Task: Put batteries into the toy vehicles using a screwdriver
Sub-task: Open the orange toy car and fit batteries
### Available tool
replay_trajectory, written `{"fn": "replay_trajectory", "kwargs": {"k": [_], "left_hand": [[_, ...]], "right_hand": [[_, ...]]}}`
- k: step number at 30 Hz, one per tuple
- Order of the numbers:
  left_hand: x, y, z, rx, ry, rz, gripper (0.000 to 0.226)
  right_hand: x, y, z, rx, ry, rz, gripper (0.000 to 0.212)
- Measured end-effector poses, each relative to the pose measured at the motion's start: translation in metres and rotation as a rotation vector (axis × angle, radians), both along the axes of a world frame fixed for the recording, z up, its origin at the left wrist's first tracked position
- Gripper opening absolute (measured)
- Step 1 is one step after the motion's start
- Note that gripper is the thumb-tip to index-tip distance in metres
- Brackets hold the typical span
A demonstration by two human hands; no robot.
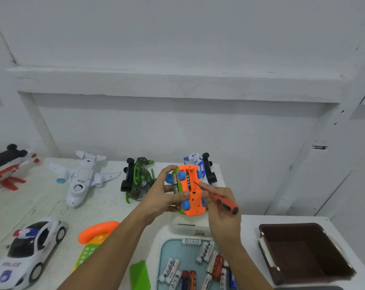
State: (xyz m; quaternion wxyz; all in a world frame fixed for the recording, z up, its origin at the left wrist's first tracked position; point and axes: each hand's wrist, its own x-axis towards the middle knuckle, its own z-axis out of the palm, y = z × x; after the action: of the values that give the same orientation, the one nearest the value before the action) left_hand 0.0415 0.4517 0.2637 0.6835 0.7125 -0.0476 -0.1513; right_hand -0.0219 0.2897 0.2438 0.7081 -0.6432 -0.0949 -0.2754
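**A:** How is the car held?

**B:** The left hand (pixel 167 192) grips the orange toy car (pixel 191 197) from the car's left side. The fingers curl over its far end and the thumb presses on its underside. The car is belly-up, blue wheels toward the camera.

**A:** And the batteries?

**B:** The batteries (pixel 202 253) lie loose in a pale tray, nearer the person than the car.

**A:** Where's the tool?

**B:** The screwdriver (pixel 225 203) comes in from the car's right. Its tip meets the underside near the middle, beside the black label strip. The right hand (pixel 225 222) is closed round the orange-and-black handle. The spot is too small to show whether the tip sits in a screw.

**A:** Any advice for this step?

**B:** The shaft slants a good deal. I'd stand it straighter over the screw and push along the shaft while turning slowly, or it may slip out and chew the head. The left thumb should brace the car against that push.
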Motion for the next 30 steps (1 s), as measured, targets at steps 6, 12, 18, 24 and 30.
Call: {"fn": "replay_trajectory", "kwargs": {"k": [6,12,18,24,30], "left_hand": [[0.0,0.003,-0.001,-0.017,0.01,0.008,0.068],[-0.002,0.002,0.002,-0.044,0.021,0.012,0.072],[-0.004,0.001,0.004,-0.076,0.038,0.029,0.069],[-0.006,0.002,0.004,-0.012,0.012,0.031,0.073],[-0.007,0.007,0.007,0.126,-0.101,0.024,0.075]], "right_hand": [[-0.002,-0.001,0.004,-0.054,0.051,0.038,0.033],[0.001,-0.003,0.004,-0.137,0.106,0.069,0.029],[-0.004,0.007,-0.01,-0.07,-0.144,-0.019,0.019],[-0.006,0.004,-0.007,0.025,0.001,-0.232,0.028],[-0.004,-0.017,0.002,0.346,0.315,-0.287,0.009]]}}
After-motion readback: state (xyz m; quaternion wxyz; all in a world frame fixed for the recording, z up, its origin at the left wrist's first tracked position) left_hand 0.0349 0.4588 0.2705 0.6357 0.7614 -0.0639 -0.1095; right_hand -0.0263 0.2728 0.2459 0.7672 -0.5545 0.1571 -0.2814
